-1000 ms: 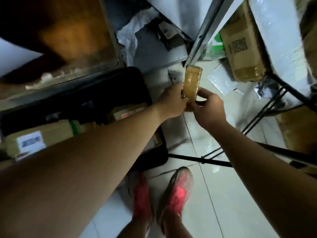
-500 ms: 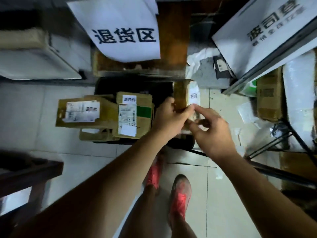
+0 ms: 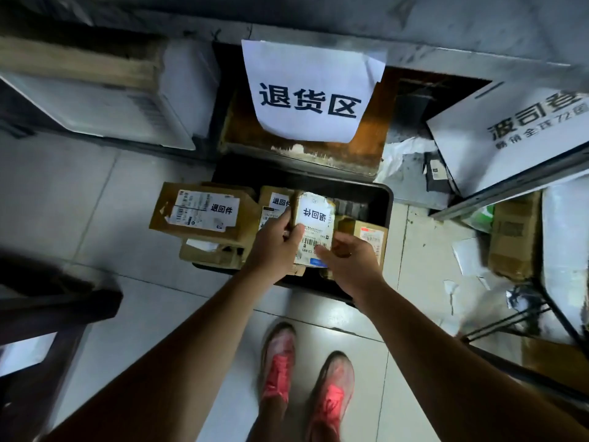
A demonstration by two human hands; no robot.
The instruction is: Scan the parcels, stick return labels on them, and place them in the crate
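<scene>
Head view: left hand grips the left edge of the return-labelled parcel, held over the black crate; right hand curled at its lower right corner, cannot tell if pinching, blurred; labelled cartons lie left of the hands; placing step; next: lower it into the gap beneath, then let go.

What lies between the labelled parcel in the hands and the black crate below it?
Nothing visible bars the way. The left hand and right hand hold the small brown white-labelled parcel over the black plastic crate. Labelled cardboard boxes lie inside beneath it, so it would likely land on those.
</scene>
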